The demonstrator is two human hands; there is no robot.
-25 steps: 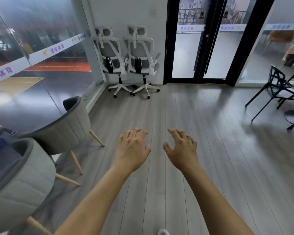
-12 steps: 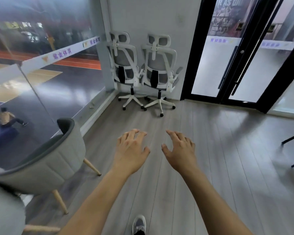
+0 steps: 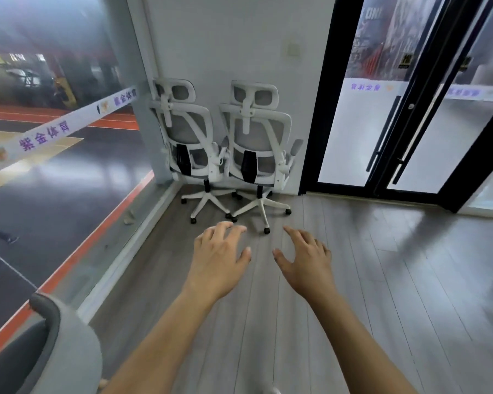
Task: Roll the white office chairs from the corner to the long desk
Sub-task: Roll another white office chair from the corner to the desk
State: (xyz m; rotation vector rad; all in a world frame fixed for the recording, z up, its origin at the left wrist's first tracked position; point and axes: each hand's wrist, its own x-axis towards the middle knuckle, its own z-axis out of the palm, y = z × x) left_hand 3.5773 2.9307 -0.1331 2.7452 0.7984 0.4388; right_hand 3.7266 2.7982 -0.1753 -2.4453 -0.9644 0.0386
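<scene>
Two white office chairs with grey mesh backs and headrests stand side by side in the corner, backs toward me: the left chair against the glass wall, the right chair beside the black door frame. My left hand and my right hand are stretched forward over the floor, palms down, fingers spread, holding nothing. Both hands are short of the chairs' wheeled bases and touch neither. The long desk is out of view.
A glass wall with a printed band runs along the left. Black-framed glass doors fill the right. A grey upholstered armchair sits at the lower left. Grey plank floor lies between me and the chairs.
The view has advanced toward the corner, so the two white chairs appear much larger and closer. The grey armchairs have slid back to the lower left. My hands keep the same open pose.
</scene>
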